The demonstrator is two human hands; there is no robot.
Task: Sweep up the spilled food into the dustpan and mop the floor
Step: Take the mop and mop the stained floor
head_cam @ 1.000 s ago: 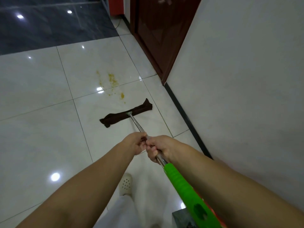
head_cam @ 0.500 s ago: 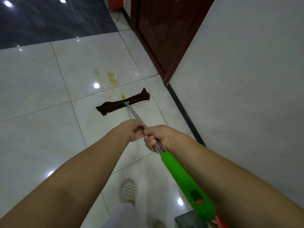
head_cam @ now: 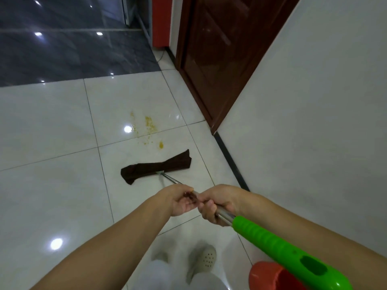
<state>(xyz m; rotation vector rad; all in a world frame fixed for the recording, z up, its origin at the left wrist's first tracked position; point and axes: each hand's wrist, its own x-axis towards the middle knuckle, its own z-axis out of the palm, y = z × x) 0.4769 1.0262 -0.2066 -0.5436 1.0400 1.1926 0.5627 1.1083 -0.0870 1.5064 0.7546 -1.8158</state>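
**Mop head sitting just short of the yellow spill**

Head view: both hands are gripping the mop pole. The right hand (head_cam: 217, 204) is wrapping fully round the steel shaft (head_cam: 225, 215), just above the green grip (head_cam: 272, 241). The left hand (head_cam: 180, 198) is sitting right ahead of it, fingers curling loosely at the shaft; can't tell if it's clamping tight or only guiding. The hands are nearly touching each other. The brown mop cloth (head_cam: 157, 167) is lying flat on the white tile floor (head_cam: 52, 185), twisted at the middle, w/ the spilled food (head_cam: 149, 123) just beyond it, apart from it. A red bucket (head_cam: 270, 277) is showing at the bottom edge near the feet; no dustpan in sight.

Risk, judging from this: crumbs look unswept, so pushing the cloth fwd is likely smearing them across the tile & into the grout line. Bunched cloth is covering less floor, prob leaving streaks
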